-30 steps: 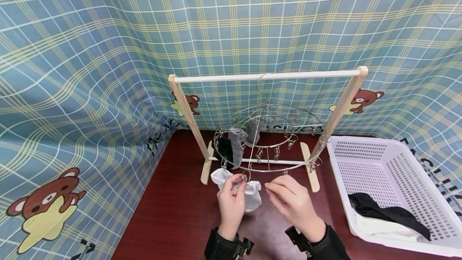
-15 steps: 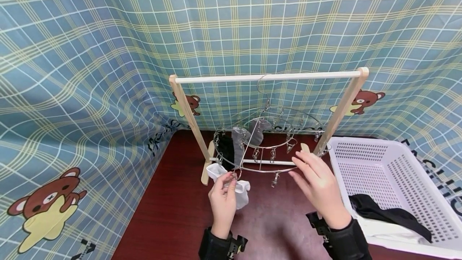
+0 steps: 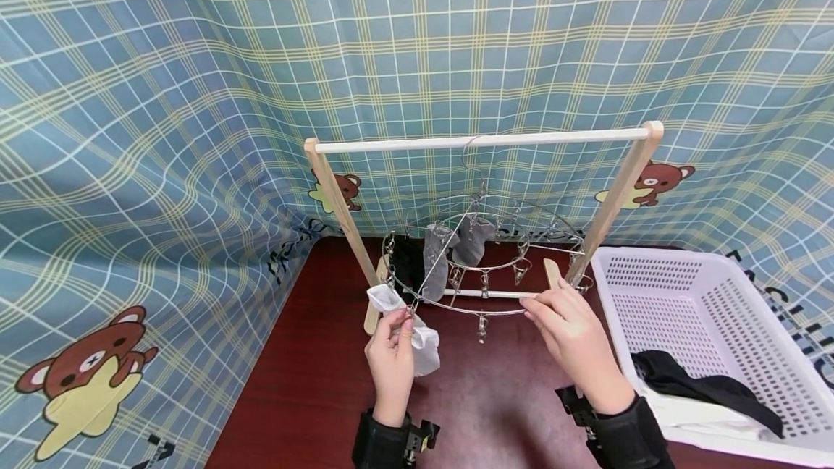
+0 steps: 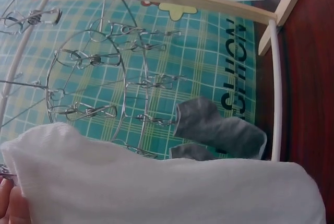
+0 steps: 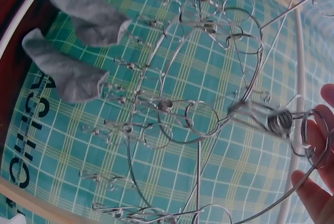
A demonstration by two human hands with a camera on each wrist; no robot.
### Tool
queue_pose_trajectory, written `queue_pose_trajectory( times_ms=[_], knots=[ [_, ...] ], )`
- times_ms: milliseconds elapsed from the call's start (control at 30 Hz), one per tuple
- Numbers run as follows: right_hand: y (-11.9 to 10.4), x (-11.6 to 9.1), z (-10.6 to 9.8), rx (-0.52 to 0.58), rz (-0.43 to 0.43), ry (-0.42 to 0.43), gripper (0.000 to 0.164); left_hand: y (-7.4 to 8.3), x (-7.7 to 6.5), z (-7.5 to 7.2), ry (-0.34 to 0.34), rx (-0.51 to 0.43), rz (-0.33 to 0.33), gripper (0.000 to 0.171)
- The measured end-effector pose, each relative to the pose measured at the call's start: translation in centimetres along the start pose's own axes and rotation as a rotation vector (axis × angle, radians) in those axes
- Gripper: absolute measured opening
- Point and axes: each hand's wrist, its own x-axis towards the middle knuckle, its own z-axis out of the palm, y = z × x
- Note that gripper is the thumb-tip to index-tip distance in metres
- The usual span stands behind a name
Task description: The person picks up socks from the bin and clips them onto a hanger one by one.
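Observation:
In the head view my left hand (image 3: 389,364) pinches a metal clip (image 3: 410,312) on the front left of a round wire hanger. The clip bites a white sock (image 3: 426,353), which hangs beside and below the fingers; in the left wrist view the white sock (image 4: 156,187) fills the lower part. My right hand (image 3: 576,342) holds the outer ring (image 3: 495,312) of the hanger between thumb and fingers at the front right. Two grey socks (image 3: 435,263) and a black sock (image 3: 408,266) hang farther back on the left side.
A wooden stand with a white top bar (image 3: 547,138) carries the hanger. On the right, a white perforated basket (image 3: 651,259) holds a black garment (image 3: 700,382) and white cloth (image 3: 704,415). Loose clips (image 3: 482,328) dangle from the rings. A plaid curtain (image 3: 417,42) surrounds the dark red table (image 3: 293,382).
My right hand has moved right, away from the white sock, and taken hold of the ring. The hanger has turned, its front side shifting left along with my left hand and the white sock.

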Motion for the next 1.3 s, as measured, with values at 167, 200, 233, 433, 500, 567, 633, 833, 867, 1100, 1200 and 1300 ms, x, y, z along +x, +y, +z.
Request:
queue_pose_trajectory(
  times_ms=[167,200,233,433,500,567,633,833,867,1100,1200,1300],
  knots=[
    [-0.6,0.2,0.4,-0.012,-0.019,-0.005,0.032,0.2,-0.1,-0.2,0.004,0.017,-0.031,0.015],
    [-0.7,0.2,0.5,-0.016,-0.022,-0.005,0.032,0.3,-0.1,-0.2,0.007,0.018,-0.04,0.015],
    [-0.9,0.2,0.6,-0.023,-0.027,-0.007,0.031,0.3,-0.2,-0.2,0.01,0.019,-0.046,0.015],
    [-1.3,0.3,1.3,-0.062,-0.071,-0.018,0.03,0.2,-0.4,0.1,0.02,-0.027,-0.017,0.012],
    [-1.4,0.3,1.5,-0.072,-0.074,-0.018,0.03,0.0,-0.6,0.3,0.001,-0.048,0.016,0.013],
    [-1.6,0.4,1.7,-0.078,-0.072,-0.017,0.03,0.1,-0.7,0.6,-0.037,-0.059,0.05,0.015],
    [-1.8,0.4,1.9,-0.086,-0.069,-0.016,0.03,0.1,-0.9,0.8,-0.09,-0.062,0.078,0.018],
    [-2.4,0.5,2.6,-0.075,-0.063,-0.025,0.03,0.4,-1.4,1.5,-0.233,-0.081,0.078,0.031],
    [-2.4,0.5,2.7,-0.073,-0.059,-0.026,0.03,0.5,-1.5,1.6,-0.248,-0.091,0.064,0.032],
    [-2.9,0.5,3.2,-0.078,-0.05,-0.034,0.031,2.9,-1.3,2.0,-0.265,-0.113,0.02,0.026],
    [-3.1,0.6,3.4,-0.075,-0.044,-0.036,0.03,3.5,-1.1,2.1,-0.241,-0.12,0.045,0.025],
    [-3.3,0.6,3.5,-0.074,-0.039,-0.037,0.03,3.7,-0.9,2.2,-0.222,-0.131,0.072,0.026]
  ],
)
